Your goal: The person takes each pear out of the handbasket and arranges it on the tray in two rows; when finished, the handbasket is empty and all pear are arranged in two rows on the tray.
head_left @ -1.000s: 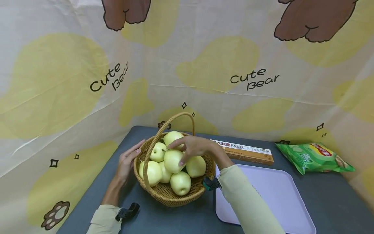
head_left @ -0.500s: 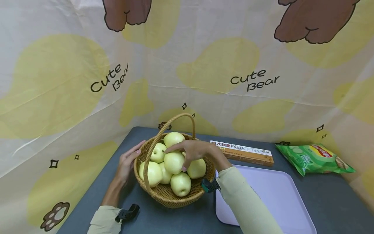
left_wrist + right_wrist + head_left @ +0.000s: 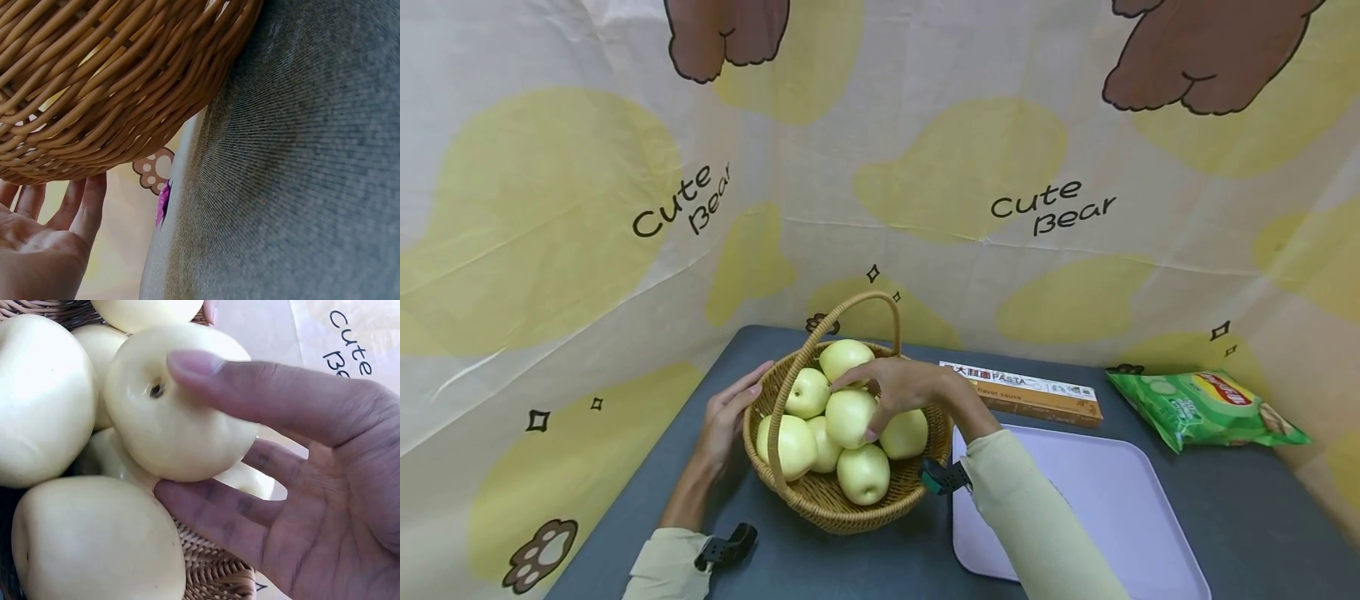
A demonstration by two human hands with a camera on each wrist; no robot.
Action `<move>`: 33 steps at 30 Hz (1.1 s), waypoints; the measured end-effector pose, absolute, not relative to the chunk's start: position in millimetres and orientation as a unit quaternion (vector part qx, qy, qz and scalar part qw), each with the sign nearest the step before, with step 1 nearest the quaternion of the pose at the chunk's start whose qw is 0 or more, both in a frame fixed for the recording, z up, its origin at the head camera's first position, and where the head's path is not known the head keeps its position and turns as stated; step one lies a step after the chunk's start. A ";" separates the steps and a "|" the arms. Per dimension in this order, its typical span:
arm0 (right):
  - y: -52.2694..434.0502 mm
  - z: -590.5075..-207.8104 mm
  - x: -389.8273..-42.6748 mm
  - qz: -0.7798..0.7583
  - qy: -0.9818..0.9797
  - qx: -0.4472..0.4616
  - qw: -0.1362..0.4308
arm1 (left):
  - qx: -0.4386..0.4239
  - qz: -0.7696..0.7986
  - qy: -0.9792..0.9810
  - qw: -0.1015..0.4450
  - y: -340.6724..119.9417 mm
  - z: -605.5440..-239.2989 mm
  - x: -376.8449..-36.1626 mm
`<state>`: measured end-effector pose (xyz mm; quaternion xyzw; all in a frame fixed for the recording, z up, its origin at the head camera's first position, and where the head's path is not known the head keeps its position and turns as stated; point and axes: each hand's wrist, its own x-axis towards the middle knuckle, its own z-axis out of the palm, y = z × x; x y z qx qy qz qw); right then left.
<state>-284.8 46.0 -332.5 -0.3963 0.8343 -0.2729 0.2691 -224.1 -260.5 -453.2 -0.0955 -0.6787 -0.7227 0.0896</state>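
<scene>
Gripping an apple [image 3: 848, 416] atop the basket [image 3: 820, 498]: right hand [image 3: 901, 390], fingers curled round. Left hand [image 3: 724, 421] flat, fingers straight, against basket's left wall.

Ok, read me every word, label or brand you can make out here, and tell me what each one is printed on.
"Cute Bear": backdrop cloth, printed twice, left and right.
"PASTA": top of the long pasta box behind the basket.
"flavor sauce": orange side of the same box; the characters before "PASTA" and the rest are too small to read.
Green snack bag: a red and yellow logo, too blurred to read.
</scene>
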 end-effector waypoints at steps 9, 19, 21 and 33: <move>69.3 -326.3 -277.1 -0.305 0.839 -0.388 0.229 | -0.103 -0.724 -0.676 0.089 -261.3 -454.8 -225.8; 104.8 -331.0 -262.3 -0.386 0.833 -0.360 0.166 | -0.118 -0.738 -0.659 0.092 -261.9 -456.0 -226.3; 110.5 -333.5 -258.4 -0.404 0.826 -0.361 0.157 | -0.116 -0.738 -0.658 0.092 -262.7 -456.3 -226.0; 145.7 -350.1 -239.6 -0.496 0.800 -0.318 0.119 | -0.104 -0.730 -0.670 0.089 -262.0 -456.1 -226.0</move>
